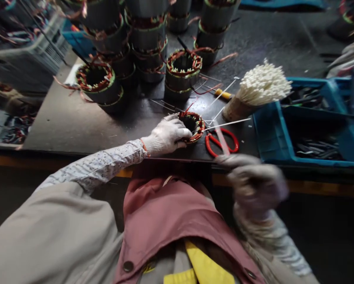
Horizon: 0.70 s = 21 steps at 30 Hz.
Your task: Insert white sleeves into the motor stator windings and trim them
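My left hand [171, 135], in a white knitted glove, is closed around the near left side of a motor stator [198, 136] with copper windings, standing at the table's front. A white cable tie [230, 124] sticks out to the right from the stator's rim. My right hand [255, 183], gloved and smeared by motion, is closed in front of the table edge. A pale narrow strip [222, 139] rises from its fingertips; its exact kind is too blurred to tell. Red-handled scissors [235, 139] lie beside the stator, partly behind that strip.
A holder [233, 107] full of white cable ties stands right of the stator. Blue bins [271, 132] with dark small parts flank it. Stacked stators [149, 51] fill the back left. A yellow-handled tool [222, 94] lies behind. Another person's sleeve [350, 55] shows at far right.
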Each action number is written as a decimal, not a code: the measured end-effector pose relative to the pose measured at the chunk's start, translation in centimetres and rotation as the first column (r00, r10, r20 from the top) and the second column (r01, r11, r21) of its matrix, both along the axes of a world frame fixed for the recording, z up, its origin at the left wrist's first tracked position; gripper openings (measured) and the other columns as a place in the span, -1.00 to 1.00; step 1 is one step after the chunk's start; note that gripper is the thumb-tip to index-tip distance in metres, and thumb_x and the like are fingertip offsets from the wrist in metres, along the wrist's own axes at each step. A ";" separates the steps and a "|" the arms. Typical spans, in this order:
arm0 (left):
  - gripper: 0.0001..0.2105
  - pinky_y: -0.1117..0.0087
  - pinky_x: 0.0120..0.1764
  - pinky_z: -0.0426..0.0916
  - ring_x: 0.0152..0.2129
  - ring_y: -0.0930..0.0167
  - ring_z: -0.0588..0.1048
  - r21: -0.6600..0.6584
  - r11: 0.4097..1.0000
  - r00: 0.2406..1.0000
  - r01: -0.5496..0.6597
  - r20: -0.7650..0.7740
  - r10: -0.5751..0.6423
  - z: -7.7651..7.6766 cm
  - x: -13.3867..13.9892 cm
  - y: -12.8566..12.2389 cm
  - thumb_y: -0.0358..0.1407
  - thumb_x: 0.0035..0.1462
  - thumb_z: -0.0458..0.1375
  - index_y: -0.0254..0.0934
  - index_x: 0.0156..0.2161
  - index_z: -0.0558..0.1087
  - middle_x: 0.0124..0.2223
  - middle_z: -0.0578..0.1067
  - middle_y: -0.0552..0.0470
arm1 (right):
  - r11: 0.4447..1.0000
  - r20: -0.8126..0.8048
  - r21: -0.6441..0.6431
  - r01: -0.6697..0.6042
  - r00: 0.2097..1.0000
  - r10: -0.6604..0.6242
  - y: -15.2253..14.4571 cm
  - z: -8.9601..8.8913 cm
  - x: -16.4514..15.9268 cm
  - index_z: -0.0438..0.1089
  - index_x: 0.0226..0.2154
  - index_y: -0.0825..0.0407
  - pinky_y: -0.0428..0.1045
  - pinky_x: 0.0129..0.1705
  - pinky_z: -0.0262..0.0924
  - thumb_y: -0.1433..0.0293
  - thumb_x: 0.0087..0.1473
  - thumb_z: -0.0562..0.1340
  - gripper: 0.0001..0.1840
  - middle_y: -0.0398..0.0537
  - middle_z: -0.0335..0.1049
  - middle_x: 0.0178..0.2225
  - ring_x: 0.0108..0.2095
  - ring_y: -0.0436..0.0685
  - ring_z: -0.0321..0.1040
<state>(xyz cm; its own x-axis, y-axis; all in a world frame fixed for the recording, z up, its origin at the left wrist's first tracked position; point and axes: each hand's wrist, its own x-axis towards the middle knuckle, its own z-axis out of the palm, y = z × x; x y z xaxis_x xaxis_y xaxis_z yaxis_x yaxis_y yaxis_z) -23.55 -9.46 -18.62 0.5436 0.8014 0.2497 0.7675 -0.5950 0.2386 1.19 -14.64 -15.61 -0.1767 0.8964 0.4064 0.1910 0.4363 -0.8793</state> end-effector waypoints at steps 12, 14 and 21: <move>-0.61 0.09 0.17 0.13 -0.03 0.25 0.46 -0.057 0.992 0.992 -0.116 -0.059 0.113 0.9 1.0 -1.1 -0.20 0.10 0.22 -0.26 0.03 0.42 -0.02 0.52 -0.14 | 0.965 -0.095 -0.153 -0.213 0.975 0.200 -5.0 -7.3 -1.5 0.36 -0.30 -0.04 0.10 -0.06 0.44 0.46 0.10 0.22 -0.91 -0.07 0.56 -0.26 -0.09 0.16 0.49; -0.62 0.09 0.18 0.12 -0.03 0.25 0.46 -0.057 0.993 0.993 -0.105 -0.052 0.102 1.0 1.0 -1.0 -0.17 0.12 0.20 -0.25 0.03 0.42 -0.04 0.52 -0.12 | 0.971 -0.097 -0.161 -0.176 0.982 0.162 -5.0 -7.2 -1.9 0.36 -0.29 -0.04 0.08 -0.08 0.45 0.46 0.09 0.23 -0.90 -0.08 0.56 -0.26 -0.11 0.15 0.50; -0.63 0.10 0.17 0.14 -0.07 0.27 0.47 -0.051 0.995 0.996 -0.082 -0.050 0.079 0.8 0.7 -0.8 -0.19 0.10 0.21 -0.25 0.01 0.43 -0.06 0.53 -0.11 | 0.966 -0.176 -0.233 -0.110 0.982 0.070 -6.1 -6.5 -1.9 0.38 -0.25 -0.05 0.11 -0.06 0.44 0.49 0.09 0.24 -0.85 -0.10 0.56 -0.27 -0.12 0.14 0.50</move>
<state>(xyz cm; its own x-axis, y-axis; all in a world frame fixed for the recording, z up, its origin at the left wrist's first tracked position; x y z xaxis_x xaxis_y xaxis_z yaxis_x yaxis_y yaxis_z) -22.83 -10.25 -17.77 0.4869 0.8544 0.1815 0.8237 -0.5183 0.2300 -0.72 -20.78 -22.13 -0.2098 0.9548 0.2105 0.0039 0.2161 -0.9764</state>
